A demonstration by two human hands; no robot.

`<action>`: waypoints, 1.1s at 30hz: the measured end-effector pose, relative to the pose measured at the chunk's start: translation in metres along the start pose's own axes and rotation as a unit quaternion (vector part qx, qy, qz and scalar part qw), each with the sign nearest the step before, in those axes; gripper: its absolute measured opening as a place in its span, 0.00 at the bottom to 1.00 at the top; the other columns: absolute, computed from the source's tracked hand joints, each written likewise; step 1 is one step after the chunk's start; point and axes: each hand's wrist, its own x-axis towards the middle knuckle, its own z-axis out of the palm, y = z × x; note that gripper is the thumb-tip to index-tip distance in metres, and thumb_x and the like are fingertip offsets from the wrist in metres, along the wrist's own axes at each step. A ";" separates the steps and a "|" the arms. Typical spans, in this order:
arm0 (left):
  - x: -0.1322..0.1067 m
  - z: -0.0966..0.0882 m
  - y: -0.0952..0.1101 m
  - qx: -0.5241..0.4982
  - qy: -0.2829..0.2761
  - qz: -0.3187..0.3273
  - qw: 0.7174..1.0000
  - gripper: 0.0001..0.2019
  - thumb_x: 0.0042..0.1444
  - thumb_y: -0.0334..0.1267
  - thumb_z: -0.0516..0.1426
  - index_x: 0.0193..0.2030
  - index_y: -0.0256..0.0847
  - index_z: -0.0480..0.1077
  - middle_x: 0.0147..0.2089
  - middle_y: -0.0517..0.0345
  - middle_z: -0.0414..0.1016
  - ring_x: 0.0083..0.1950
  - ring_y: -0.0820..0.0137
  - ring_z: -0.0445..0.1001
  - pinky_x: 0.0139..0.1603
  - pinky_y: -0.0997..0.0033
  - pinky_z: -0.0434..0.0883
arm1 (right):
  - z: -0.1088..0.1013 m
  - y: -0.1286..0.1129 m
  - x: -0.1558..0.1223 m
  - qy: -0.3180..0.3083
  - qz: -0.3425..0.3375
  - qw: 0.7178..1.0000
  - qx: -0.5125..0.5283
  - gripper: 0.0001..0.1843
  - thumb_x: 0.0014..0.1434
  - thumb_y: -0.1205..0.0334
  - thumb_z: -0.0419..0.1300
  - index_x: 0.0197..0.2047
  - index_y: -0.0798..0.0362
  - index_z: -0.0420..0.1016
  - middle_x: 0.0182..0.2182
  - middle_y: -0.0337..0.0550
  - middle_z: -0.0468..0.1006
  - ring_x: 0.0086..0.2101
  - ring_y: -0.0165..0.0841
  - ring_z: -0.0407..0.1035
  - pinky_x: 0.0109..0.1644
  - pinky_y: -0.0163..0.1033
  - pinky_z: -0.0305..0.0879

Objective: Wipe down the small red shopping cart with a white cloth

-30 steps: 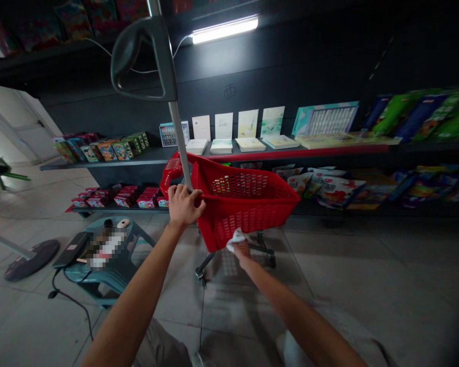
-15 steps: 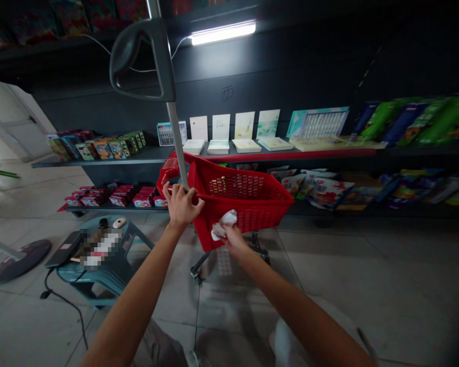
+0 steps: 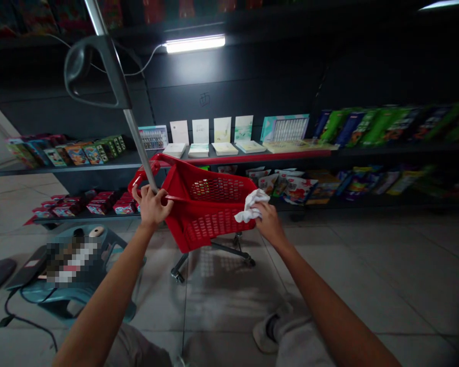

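Note:
A red shopping cart (image 3: 214, 219) with perforated sides stands in front of me, its handle toward the left. My left hand (image 3: 153, 206) is closed round the cart's rim at the handle end, close against a metal pole (image 3: 137, 137) that carries a dark grey loop grip (image 3: 120, 76). In my right hand (image 3: 265, 219) is a crumpled white cloth (image 3: 250, 206), held at the far right end of the cart's near side. The fingertips under the cloth are partly hidden.
Shelves behind the cart hold books (image 3: 199, 148), small boxes (image 3: 87, 153) and snack bags (image 3: 298, 188). At the left, a blue-green stool (image 3: 110, 239) carries a dark device and other items; a cable (image 3: 30, 321) trails from it. A lit tube (image 3: 195, 43) hangs above.
My right hand has moved the cloth rightward along the cart's side to its far end. My left hand keeps its hold on the rim. The view has turned right.

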 end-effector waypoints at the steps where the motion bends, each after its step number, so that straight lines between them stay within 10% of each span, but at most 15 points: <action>1: 0.001 0.000 -0.005 -0.003 -0.003 0.001 1.000 0.09 0.57 0.46 0.59 0.37 0.47 0.77 0.46 0.49 0.74 0.60 0.50 0.64 0.71 0.35 0.41 | -0.002 -0.001 -0.002 -0.004 -0.013 1.000 -0.005 0.21 0.56 0.72 0.53 0.51 0.54 0.77 0.53 0.50 0.76 0.52 0.43 0.64 0.61 0.46 0.62; 7: 0.001 0.003 -0.020 -0.009 -0.013 -0.022 1.000 0.09 0.55 0.46 0.60 0.39 0.46 0.77 0.59 0.46 0.71 0.72 0.43 0.53 0.72 0.30 0.37 | -0.013 0.002 0.002 0.021 -0.030 0.999 -0.014 0.19 0.60 0.69 0.53 0.53 0.55 0.76 0.54 0.50 0.77 0.54 0.44 0.64 0.63 0.47 0.61; 13: -0.013 0.011 -0.010 -0.023 0.003 -0.099 0.995 0.22 0.57 0.39 0.59 0.59 0.45 0.72 0.79 0.46 0.42 0.80 0.39 0.27 0.73 0.27 0.42 | -0.003 -0.007 0.002 -0.023 -0.024 0.999 -0.018 0.18 0.60 0.70 0.54 0.51 0.54 0.77 0.52 0.49 0.79 0.53 0.42 0.67 0.61 0.44 0.61; 20: -0.041 0.008 0.042 -0.010 -0.043 -0.157 0.987 0.43 0.60 0.40 0.58 0.79 0.42 0.44 0.81 0.41 0.19 0.78 0.39 0.19 0.71 0.23 0.34 | -0.008 -0.029 -0.004 -0.052 0.000 0.997 -0.051 0.20 0.60 0.71 0.54 0.54 0.55 0.76 0.54 0.50 0.77 0.52 0.42 0.67 0.59 0.42 0.60; 26: -0.059 0.037 0.103 -0.075 -0.178 -0.066 0.979 0.26 0.66 0.51 0.53 0.69 0.48 0.65 0.81 0.44 0.38 0.80 0.41 0.25 0.68 0.19 0.48 | -0.015 -0.044 -0.008 -0.080 -0.001 0.994 -0.068 0.20 0.61 0.69 0.54 0.55 0.54 0.76 0.52 0.51 0.78 0.53 0.43 0.67 0.57 0.42 0.60; 33: -0.063 0.053 0.094 -0.054 -0.149 -0.064 0.985 0.29 0.63 0.61 0.53 0.59 0.39 0.69 0.74 0.33 0.48 0.79 0.34 0.25 0.63 0.19 0.60 | -0.022 -0.039 -0.010 -0.095 -0.033 0.994 0.033 0.21 0.59 0.69 0.54 0.54 0.53 0.76 0.53 0.49 0.77 0.53 0.39 0.68 0.60 0.41 0.61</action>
